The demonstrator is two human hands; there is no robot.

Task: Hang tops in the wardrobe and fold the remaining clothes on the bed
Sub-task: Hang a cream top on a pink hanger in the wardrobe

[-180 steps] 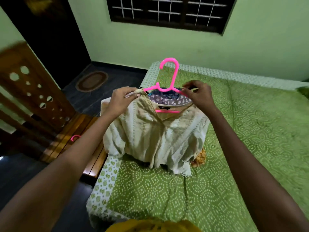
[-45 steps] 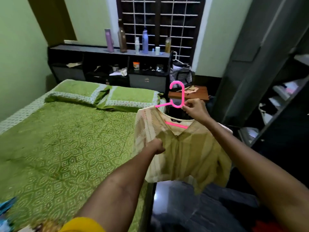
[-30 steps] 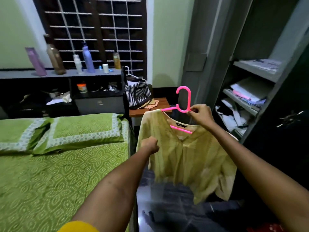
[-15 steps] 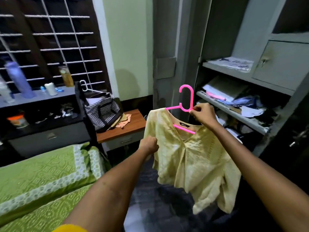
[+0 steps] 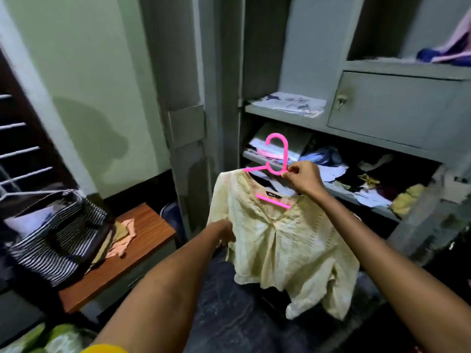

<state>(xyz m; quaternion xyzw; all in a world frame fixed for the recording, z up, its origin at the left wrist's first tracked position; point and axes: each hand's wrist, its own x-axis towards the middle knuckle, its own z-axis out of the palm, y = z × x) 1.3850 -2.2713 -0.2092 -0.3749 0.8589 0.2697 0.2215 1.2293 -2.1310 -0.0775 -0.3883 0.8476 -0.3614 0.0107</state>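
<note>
The pale yellow top (image 5: 280, 240) hangs on a pink hanger (image 5: 276, 159) in front of the open wardrobe (image 5: 382, 110) shelves. The right hand (image 5: 303, 178) pinches the hanger's neck below the hook; the left hand (image 5: 225, 231) grips the top's sleeve edge, fingers curled into the cloth.

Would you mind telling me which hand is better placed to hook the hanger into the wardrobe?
Right. The right hand already pinches the pink hanger; the left hand only holds the top.
</note>
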